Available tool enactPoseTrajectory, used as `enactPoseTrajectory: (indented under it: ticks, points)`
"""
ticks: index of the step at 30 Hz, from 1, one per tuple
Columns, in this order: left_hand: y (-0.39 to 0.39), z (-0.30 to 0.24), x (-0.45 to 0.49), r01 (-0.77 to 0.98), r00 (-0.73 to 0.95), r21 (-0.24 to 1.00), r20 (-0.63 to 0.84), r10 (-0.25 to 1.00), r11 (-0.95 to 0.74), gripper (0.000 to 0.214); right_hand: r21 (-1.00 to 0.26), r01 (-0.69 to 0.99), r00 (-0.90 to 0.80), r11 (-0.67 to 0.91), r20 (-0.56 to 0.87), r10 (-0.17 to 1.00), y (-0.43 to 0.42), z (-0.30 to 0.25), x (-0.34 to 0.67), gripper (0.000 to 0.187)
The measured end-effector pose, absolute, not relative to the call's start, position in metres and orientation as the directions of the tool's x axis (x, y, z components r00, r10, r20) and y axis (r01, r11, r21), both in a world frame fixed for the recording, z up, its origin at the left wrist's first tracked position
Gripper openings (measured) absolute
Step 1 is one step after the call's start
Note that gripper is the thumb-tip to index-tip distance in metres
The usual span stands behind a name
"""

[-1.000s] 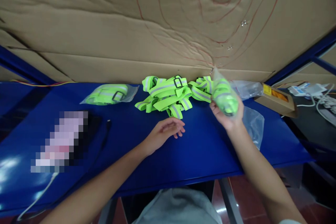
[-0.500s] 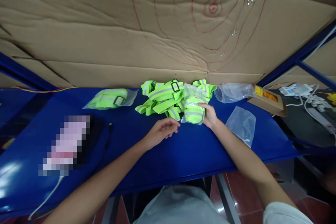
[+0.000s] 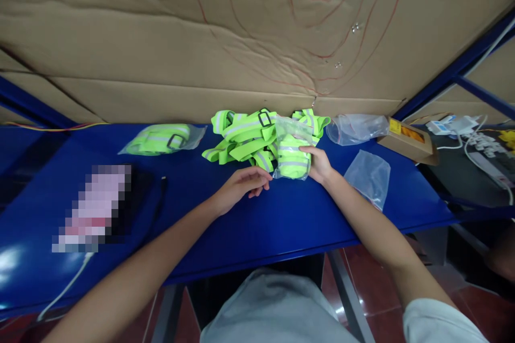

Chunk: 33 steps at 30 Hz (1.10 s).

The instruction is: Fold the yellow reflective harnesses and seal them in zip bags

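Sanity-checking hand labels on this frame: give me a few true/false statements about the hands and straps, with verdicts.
1. The right hand grips a bagged strap. True.
2. The left hand holds a bag. False: it holds nothing and lies on the blue table, beside the bagged strap.
3. A pile of loose straps lies behind the hands. True.
4. The empty bag lies left of the pile. False: it lies to the right, past the right hand.

Bare left forearm, right forearm; light grey shirt; short pale sleeve on right arm.
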<state>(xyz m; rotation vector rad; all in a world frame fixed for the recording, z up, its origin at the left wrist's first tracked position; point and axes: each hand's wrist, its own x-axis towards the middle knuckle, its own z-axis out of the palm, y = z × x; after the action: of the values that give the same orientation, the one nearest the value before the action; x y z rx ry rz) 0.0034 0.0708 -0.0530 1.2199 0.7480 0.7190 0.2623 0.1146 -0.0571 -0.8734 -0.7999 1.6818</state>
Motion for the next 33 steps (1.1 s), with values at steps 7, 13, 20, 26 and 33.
enactPoseTrajectory:
  ticks: [7, 13, 20, 26, 33]
  points:
    - [0.071, -0.0499, 0.0015, -0.072, 0.589, 0.978, -0.115, 0.8, 0.194, 0.034, -0.848, -0.465, -0.239, -0.254, -0.156, 0.958, 0.1138, -0.0556, 0.2633, 0.057]
    - [0.0711, -0.0495, 0.0008, -0.075, 0.592, 0.976, -0.122, 0.797, 0.205, 0.034, -0.848, -0.466, -0.242, -0.255, -0.155, 0.958, 0.1134, -0.0552, 0.2633, 0.058]
    - [0.0693, -0.045, 0.0002, -0.079, 0.589, 0.975, -0.123, 0.799, 0.208, 0.035, -0.841, -0.482, -0.24, -0.247, -0.145, 0.96, 0.1146, -0.0586, 0.2635, 0.055]
    - [0.0692, -0.0498, 0.0028, -0.124, 0.527, 0.973, -0.1, 0.844, 0.193, 0.031, -0.855, -0.464, -0.229, -0.234, -0.139, 0.963, 0.1134, -0.0575, 0.2622, 0.056]
    - [0.0687, -0.0497, 0.0028, -0.144, 0.511, 0.971, -0.093, 0.855, 0.191, 0.029, -0.851, -0.469, -0.236, -0.238, -0.138, 0.962, 0.1116, -0.0551, 0.2617, 0.06]
